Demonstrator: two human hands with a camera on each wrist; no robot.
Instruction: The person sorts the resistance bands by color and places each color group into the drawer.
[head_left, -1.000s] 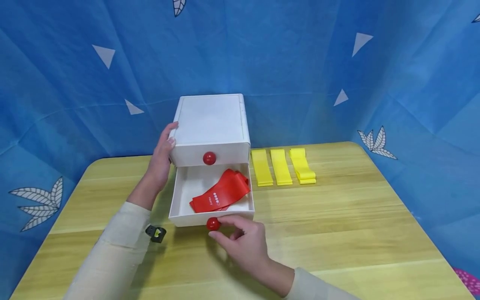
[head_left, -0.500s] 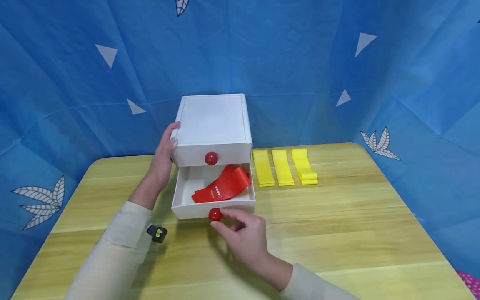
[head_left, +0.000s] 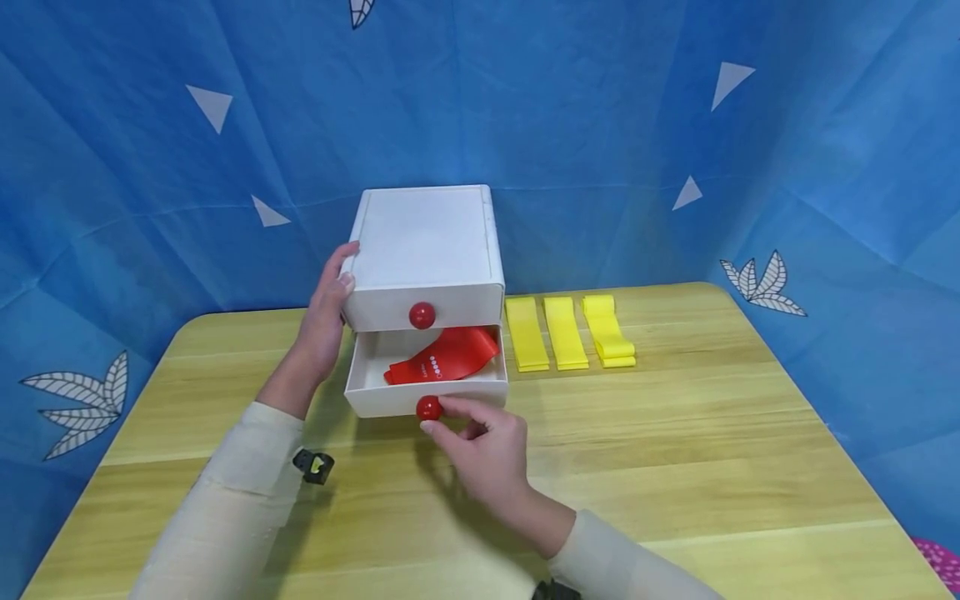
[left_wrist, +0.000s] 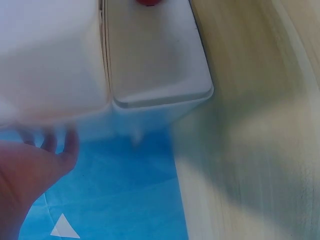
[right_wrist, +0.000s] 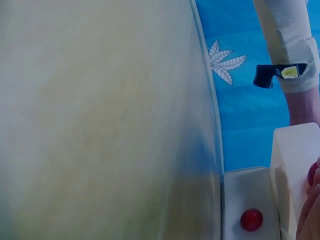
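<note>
A white two-drawer cabinet (head_left: 420,233) stands at the back of the table, its upper drawer closed and its lower drawer (head_left: 386,404) partly pulled out. My right hand (head_left: 491,454) pinches the lower drawer's round red knob (head_left: 428,407) between thumb and index finger. Against the cabinet's left side rests my left hand (head_left: 322,329), its thumb near the front edge; the left wrist view has these fingers (left_wrist: 71,140) extended to the white side wall. Inside the lower drawer lies a folded red resistance band (head_left: 450,354) with white print, its rear part hidden under the upper drawer.
Three folded yellow bands (head_left: 566,333) lie side by side on the wooden table (head_left: 675,467), right of the cabinet. Another red knob (head_left: 422,315) sits on the upper drawer. A blue patterned cloth (head_left: 585,125) hangs behind the table.
The lower drawer has slid inward, away from me, with the red band in it and my right hand on its knob. My left hand stays at the cabinet's side.
</note>
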